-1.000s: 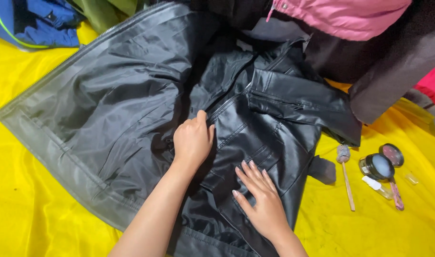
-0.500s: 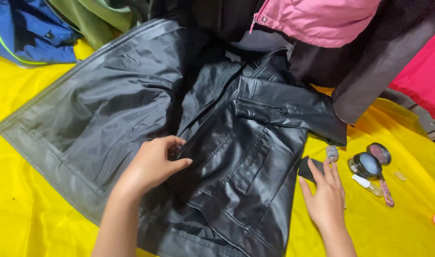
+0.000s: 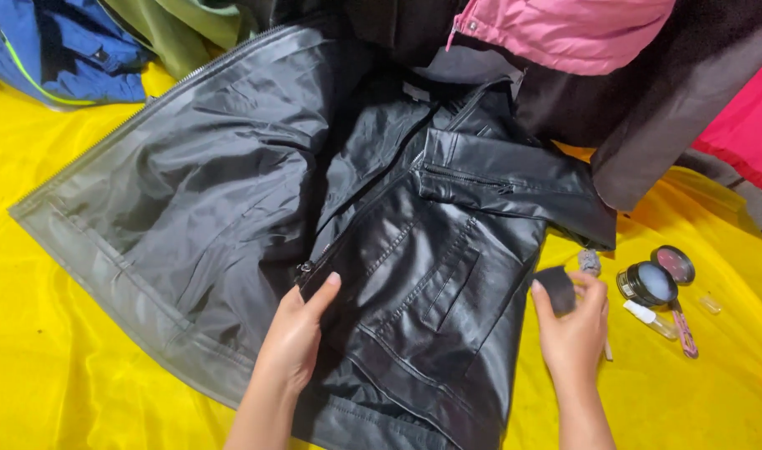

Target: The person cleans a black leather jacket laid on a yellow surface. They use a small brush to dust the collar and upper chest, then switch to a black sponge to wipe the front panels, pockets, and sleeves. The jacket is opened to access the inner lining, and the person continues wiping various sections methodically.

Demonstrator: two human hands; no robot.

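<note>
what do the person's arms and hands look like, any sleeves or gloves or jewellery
Both forearms come in bare from the bottom edge, with no sleeve in view on either. The left hand and the right hand wear no gloves, and no ring, bracelet or watch shows on either. The nails are short and look unpainted. Both arms are slim, and no markings are visible on them.

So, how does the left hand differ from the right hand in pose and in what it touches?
The left hand lies fairly flat on the black jacket front, near the zipper, while the right hand pinches a small black tab at the jacket's side edge. The left hand is open; the right hand is closed on the tab. Both are bare.
</note>
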